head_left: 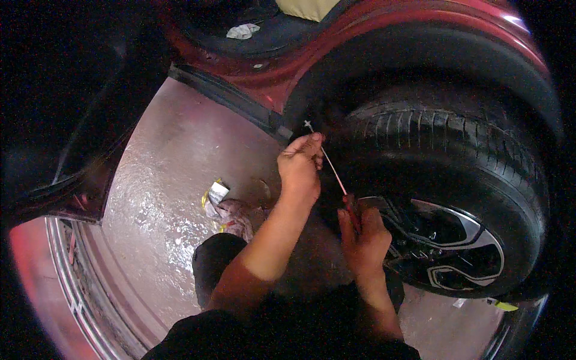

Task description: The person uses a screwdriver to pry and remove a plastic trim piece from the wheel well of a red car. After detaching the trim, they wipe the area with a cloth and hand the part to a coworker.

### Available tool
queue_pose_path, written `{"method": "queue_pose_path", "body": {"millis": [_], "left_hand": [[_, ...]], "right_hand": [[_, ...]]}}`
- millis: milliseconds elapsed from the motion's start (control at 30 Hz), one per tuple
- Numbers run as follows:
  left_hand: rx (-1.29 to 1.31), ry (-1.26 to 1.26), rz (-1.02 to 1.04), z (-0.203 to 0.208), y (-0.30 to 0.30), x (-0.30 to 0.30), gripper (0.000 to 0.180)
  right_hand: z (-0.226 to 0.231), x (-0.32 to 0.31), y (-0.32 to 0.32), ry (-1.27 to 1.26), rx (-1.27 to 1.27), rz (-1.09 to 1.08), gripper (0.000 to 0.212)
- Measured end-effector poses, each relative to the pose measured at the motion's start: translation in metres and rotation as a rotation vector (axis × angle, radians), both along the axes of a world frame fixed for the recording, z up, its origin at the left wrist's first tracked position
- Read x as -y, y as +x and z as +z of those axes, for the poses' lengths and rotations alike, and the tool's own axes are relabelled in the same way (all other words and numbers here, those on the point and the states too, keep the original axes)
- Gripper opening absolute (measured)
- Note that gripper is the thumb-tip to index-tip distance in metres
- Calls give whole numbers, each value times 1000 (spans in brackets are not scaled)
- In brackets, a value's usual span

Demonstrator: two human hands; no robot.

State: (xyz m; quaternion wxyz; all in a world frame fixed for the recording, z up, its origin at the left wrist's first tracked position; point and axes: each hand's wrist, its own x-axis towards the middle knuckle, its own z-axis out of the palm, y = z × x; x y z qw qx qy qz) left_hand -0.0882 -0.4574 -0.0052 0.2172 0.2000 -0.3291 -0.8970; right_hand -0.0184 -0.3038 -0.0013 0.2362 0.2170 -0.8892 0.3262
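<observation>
My right hand [365,237] is wrapped round the red and dark handle of a long, thin screwdriver [334,170]. Its shaft slants up and left in front of the tyre [429,129]. Near the far end of the shaft, my left hand [302,161] is closed with thumb and fingers pinched against it. Just beyond those fingertips a small white clip-like piece [308,125] shows, roughly in line with the shaft; whether it is joined to the tip I cannot tell. Both hands are by the front edge of the dark wheel arch [336,90].
A red car body [270,84] with an open door [66,144] surrounds the wet floor [159,168]. On the floor lies a crumpled cloth or wrapper [231,210]. The wheel's black and silver rim [462,240] is close to my right hand. A yellow-green object [506,306] lies below the tyre.
</observation>
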Motion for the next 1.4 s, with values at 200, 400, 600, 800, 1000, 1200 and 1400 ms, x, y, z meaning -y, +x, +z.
{"method": "queue_pose_path", "body": {"millis": [200, 400, 600, 800, 1000, 1200, 1400], "left_hand": [[-15, -88, -31, -12, -2, 5, 9], [-3, -65, 53, -3, -3, -3, 11], [21, -41, 86, -2, -6, -3, 12], [2, -54, 80, -2, -8, -2, 14], [43, -74, 37, -2, -4, -2, 16], [1, -77, 100, -5, -10, -5, 17], [21, -65, 87, -1, -9, -5, 17]], "right_hand": [[-31, -8, -12, 7, 146, -10, 18], [-3, -3, -10, -863, 1051, 57, 22], [-14, -13, -13, -965, 1254, 178, 25], [-21, -3, -5, -4, 85, 15, 21], [-30, -5, -11, -334, 418, 16, 17], [1, -10, -10, -1155, 1350, 149, 24], [-21, -4, -14, -475, 367, 126, 20]]}}
